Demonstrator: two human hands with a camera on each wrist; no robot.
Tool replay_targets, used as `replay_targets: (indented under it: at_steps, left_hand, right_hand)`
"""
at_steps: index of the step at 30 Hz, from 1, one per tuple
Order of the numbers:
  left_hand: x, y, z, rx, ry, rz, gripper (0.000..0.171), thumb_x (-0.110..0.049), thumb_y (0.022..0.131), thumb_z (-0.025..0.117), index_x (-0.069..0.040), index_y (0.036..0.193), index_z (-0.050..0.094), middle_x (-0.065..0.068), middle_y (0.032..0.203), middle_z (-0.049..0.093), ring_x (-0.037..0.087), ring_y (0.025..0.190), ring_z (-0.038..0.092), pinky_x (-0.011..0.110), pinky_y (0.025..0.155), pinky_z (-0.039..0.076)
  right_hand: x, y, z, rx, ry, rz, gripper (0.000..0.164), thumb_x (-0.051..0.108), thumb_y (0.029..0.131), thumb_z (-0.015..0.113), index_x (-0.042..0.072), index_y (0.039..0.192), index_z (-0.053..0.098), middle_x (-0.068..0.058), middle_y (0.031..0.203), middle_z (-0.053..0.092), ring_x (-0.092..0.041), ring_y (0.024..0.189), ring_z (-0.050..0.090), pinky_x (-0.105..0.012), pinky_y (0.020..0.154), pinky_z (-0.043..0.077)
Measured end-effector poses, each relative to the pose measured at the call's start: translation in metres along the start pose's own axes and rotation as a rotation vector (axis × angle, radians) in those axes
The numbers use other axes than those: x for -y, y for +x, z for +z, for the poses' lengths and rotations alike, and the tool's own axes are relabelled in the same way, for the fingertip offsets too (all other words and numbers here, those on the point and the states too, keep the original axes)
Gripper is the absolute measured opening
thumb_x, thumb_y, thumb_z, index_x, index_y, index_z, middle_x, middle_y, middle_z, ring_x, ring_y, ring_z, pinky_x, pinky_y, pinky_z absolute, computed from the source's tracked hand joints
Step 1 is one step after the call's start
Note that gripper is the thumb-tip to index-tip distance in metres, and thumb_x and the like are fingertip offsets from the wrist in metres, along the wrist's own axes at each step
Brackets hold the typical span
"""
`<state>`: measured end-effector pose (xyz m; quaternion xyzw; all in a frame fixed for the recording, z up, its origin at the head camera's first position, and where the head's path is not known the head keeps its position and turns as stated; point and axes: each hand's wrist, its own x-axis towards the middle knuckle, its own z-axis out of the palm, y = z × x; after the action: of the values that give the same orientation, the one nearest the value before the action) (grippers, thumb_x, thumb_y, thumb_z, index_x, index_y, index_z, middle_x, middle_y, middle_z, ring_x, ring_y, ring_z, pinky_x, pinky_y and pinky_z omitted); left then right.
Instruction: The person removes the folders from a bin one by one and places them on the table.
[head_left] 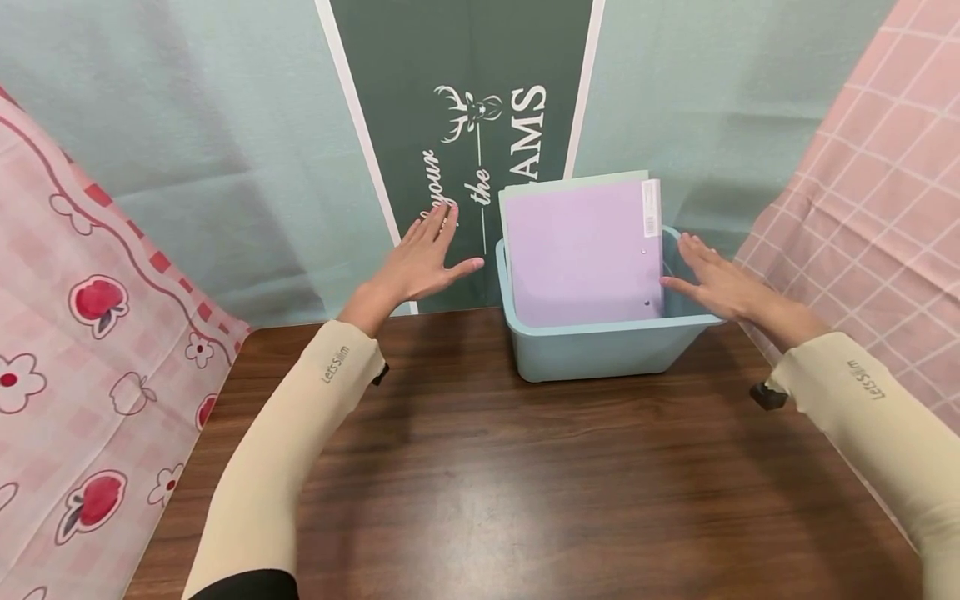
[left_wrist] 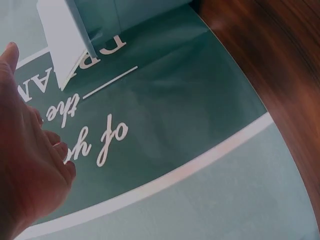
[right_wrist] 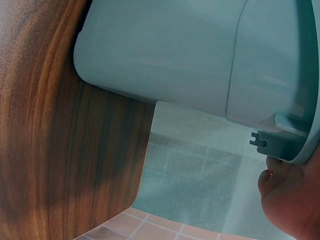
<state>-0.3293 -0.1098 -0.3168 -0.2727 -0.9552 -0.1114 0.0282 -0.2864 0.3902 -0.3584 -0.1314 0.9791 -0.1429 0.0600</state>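
A light blue plastic bin [head_left: 592,354] stands toward the back of the table. Upright inside it are a lilac folder [head_left: 581,254] with a white label, and a pale green folder [head_left: 573,180] behind that. The right hand [head_left: 712,282] is at the bin's right rim, fingers extended, thumb pointing toward the lilac folder. In the right wrist view, part of that hand [right_wrist: 290,200] shows against the outside of the bin [right_wrist: 165,55]; whether it presses there I cannot tell. The left hand [head_left: 420,258] is held in the air left of the bin, fingers straight, holding nothing.
The brown wooden table [head_left: 480,492] extends in front of the bin. A green and grey-blue cloth [head_left: 465,50] hangs behind. Pink cloths flank the table, one with apples [head_left: 97,308], the other checked [head_left: 892,167].
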Motion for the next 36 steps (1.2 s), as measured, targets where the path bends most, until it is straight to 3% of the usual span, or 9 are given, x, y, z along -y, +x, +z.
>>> replay_targets:
  at_steps: [12, 25, 36]
  left_hand:
    - [-0.02, 0.023, 0.006, -0.023, -0.06, 0.054, 0.103, -0.068, 0.103, 0.049, -0.012, 0.171, -0.006, 0.012, 0.179, -0.005, 0.025, 0.165, -0.003, 0.04, 0.133, -0.001]
    - [-0.041, 0.049, 0.011, -0.052, -0.045, 0.094, 0.105, -0.069, 0.102, 0.049, -0.014, 0.17, -0.01, 0.011, 0.179, -0.001, 0.023, 0.165, 0.001, 0.039, 0.133, 0.002]
    - [-0.046, 0.066, 0.02, -0.057, -0.063, 0.094, 0.105, -0.069, 0.102, 0.05, -0.016, 0.17, -0.01, 0.011, 0.179, -0.001, 0.022, 0.165, 0.002, 0.039, 0.133, 0.001]
  right_hand:
    - [0.001, 0.001, -0.001, 0.003, 0.007, 0.004, 0.096, 0.061, 0.11, 0.038, -0.002, 0.166, -0.009, -0.025, 0.173, -0.015, -0.047, 0.16, -0.01, -0.068, 0.126, 0.001]
    - [0.001, -0.001, 0.0, 0.007, -0.005, 0.031, 0.098, 0.062, 0.109, 0.04, 0.0, 0.166, -0.01, -0.023, 0.173, -0.017, -0.05, 0.159, -0.007, -0.071, 0.125, 0.002]
    - [0.002, -0.002, -0.001, 0.002, 0.006, 0.034, 0.098, 0.062, 0.109, 0.041, 0.001, 0.167, -0.009, -0.021, 0.174, -0.016, -0.048, 0.16, -0.007, -0.07, 0.126, 0.002]
